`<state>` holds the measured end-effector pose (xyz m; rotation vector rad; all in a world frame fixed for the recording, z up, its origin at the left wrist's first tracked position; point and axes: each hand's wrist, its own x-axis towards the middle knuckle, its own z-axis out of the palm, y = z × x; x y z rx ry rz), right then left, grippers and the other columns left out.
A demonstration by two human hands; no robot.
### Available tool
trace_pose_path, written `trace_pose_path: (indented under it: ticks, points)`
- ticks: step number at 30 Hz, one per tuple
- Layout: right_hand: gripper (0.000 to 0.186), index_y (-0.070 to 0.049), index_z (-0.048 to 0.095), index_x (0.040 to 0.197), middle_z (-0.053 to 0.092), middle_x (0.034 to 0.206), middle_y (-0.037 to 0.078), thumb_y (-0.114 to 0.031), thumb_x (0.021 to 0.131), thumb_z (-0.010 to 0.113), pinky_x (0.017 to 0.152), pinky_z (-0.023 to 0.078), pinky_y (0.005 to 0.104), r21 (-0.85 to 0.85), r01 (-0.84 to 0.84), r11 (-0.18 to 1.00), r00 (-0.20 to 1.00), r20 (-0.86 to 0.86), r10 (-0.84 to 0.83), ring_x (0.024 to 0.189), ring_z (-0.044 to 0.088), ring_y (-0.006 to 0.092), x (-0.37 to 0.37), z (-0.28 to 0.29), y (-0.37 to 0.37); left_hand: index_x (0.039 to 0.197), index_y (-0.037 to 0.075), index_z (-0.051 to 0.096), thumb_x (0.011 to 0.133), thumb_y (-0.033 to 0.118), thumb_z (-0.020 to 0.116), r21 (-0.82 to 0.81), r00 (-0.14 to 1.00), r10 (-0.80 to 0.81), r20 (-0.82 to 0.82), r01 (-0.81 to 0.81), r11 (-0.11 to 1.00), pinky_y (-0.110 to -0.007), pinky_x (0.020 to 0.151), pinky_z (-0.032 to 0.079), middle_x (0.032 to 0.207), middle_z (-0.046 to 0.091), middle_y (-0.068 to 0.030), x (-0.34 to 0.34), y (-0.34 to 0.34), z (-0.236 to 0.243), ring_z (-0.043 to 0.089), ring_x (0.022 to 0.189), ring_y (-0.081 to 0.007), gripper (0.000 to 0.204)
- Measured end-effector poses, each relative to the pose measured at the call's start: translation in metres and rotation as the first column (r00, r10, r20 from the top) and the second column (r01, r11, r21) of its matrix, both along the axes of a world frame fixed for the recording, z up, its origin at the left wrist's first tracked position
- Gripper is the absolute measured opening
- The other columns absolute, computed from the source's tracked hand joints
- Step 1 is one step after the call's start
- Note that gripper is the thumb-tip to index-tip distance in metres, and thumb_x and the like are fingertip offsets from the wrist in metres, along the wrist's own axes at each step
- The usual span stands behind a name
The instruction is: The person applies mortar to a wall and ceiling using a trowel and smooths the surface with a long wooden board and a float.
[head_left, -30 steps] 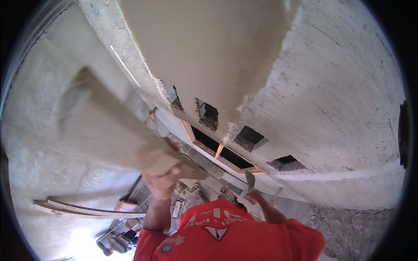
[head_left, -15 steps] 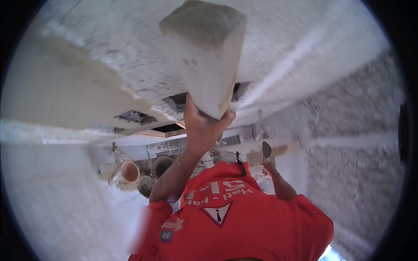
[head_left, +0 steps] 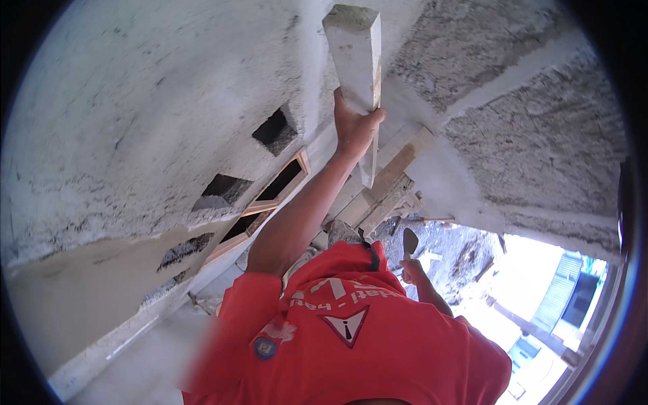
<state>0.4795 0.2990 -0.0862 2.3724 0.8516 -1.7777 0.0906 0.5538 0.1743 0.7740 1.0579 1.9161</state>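
My left hand (head_left: 356, 128) is raised in front of me, closed around a long, square-edged straightedge (head_left: 354, 57) coated in pale plaster. Its thick upper end points toward the wall, and the lower end narrows away below my fist. Lower down at my right side, my right hand (head_left: 411, 269) grips a small trowel (head_left: 410, 241) by its handle, dark rounded blade pointing up. The grey plastered wall (head_left: 202, 88) lies beyond the straightedge; I cannot tell whether they touch.
Dark square holes (head_left: 274, 131) and an orange-brown window frame (head_left: 283, 182) break the wall on the left. Planks (head_left: 388, 179) lie beyond my left forearm. A rough wall (head_left: 533, 128) rises on the right, with a bright opening (head_left: 547, 304) below it.
My view has swung to the right, bringing the bright opening in and the buckets out of sight. The straightedge now appears farther from me and more upright, still in my left hand.
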Motion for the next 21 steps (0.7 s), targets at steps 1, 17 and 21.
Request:
trace_pose_path:
  ticks: [1, 17, 21]
  points:
    - [0.028, 0.003, 0.060, 0.086, 0.057, 0.062, 0.011, -0.024, 0.084, 0.067, 0.041, 0.043, 0.0393, -0.001, 0.039, 0.999, 0.999, 0.021, -0.039, 0.046, 0.056, 0.0228, 0.003, -0.003, -0.008, 0.120, -0.002, 0.039, 0.063, 0.000, 0.071, -0.028, 0.999, 0.007, -0.051, -0.009, 1.000, -0.036, 0.091, 0.044, 0.107, 0.052, -0.0139, 0.011, 0.012, -0.010, 0.054, 0.099, -0.0231, 0.066]
    - [0.026, -0.003, 0.062, 0.087, 0.057, 0.061, 0.008, -0.029, 0.089, 0.062, 0.042, 0.044, 0.0393, 0.017, 0.084, 0.996, 0.995, -0.059, -0.083, 0.047, 0.056, 0.0206, -0.002, -0.012, 0.020, 0.117, 0.000, 0.042, 0.057, 0.007, 0.080, -0.437, 0.923, -0.126, -0.363, -0.049, 0.898, -0.045, 0.090, 0.046, 0.108, 0.057, -0.0224, 0.040, 0.133, -0.178, 0.057, 0.105, -0.0392, 0.071]
    - [0.025, -0.003, 0.061, 0.088, 0.057, 0.061, 0.008, -0.029, 0.089, 0.062, 0.042, 0.044, 0.0390, 0.053, 0.010, 0.999, 0.996, -0.091, -0.005, 0.047, 0.056, 0.0205, -0.018, -0.007, 0.073, 0.117, -0.002, 0.042, 0.062, 0.003, 0.079, -0.559, 0.942, -0.176, -0.288, -0.016, 0.829, -0.044, 0.086, 0.051, 0.112, 0.058, -0.0232, 0.005, 0.172, -0.172, 0.061, 0.102, -0.0374, 0.067]
